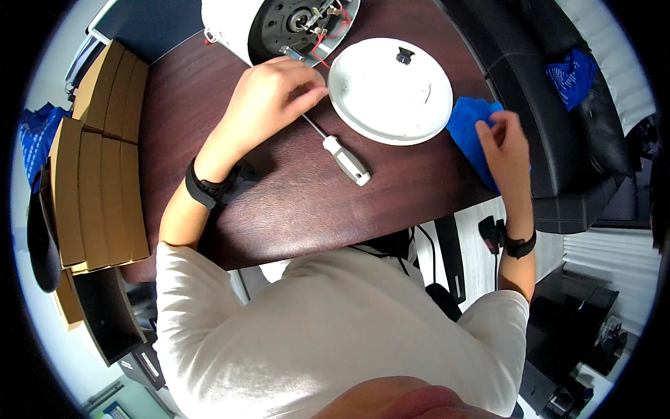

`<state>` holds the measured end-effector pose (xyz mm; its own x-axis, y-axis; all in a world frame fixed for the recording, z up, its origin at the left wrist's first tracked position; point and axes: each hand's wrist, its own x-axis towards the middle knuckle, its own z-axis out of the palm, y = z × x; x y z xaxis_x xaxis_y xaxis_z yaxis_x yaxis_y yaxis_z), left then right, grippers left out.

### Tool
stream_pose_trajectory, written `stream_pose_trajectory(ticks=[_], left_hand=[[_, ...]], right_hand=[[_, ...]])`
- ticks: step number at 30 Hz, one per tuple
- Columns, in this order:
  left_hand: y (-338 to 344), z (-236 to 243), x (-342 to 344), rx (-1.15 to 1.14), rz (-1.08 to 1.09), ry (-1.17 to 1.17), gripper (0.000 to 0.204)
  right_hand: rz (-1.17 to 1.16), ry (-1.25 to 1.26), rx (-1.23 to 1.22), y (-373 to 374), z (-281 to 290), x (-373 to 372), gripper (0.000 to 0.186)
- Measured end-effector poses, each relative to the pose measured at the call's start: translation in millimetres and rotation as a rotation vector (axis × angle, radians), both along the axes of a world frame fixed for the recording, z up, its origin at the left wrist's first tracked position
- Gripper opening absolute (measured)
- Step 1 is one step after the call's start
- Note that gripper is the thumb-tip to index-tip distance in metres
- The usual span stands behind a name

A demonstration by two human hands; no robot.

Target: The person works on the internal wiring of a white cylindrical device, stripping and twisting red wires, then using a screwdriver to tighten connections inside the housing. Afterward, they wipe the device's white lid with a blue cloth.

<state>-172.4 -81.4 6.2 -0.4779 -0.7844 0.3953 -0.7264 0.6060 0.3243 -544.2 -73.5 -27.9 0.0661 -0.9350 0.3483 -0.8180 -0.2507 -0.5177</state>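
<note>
A white housing (227, 28) lies on its side at the far edge of the table, its dark round base with metal contacts and red wires exposed. My left hand (276, 89) is beside its lower rim, fingers loosely bent and thumb apart, with nothing visibly held; its fingertips are partly hidden. Under that hand runs the shaft of a screwdriver (345, 160) with a grey-white handle. A round white cover (387, 91) rests to the right, a small black part (405, 56) on it. Over a blue cloth (469, 129), my right hand (504, 146) has bent, parted fingers.
Stacked brown cardboard boxes (101, 195) line the left side of the dark wood table (293, 209). On the right stands a black padded seat (537, 105) with a blue bag (572, 78) on it. The table's near edge is close to my body.
</note>
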Motion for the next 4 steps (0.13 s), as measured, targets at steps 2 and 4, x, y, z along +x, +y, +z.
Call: stream_pose_trajectory(ticks=[2,4], left_hand=[[-0.5,-4.9,-3.9,-0.020,-0.010,0.021,0.014],[0.4,-6.9,-5.8,-0.055,-0.050,-0.046,0.014]], right_hand=[[0.057,-0.131,0.308,3.7,-1.9,14.1,0.029],[0.005,-0.143,0.719,2.0,1.5,30.2,0.035]])
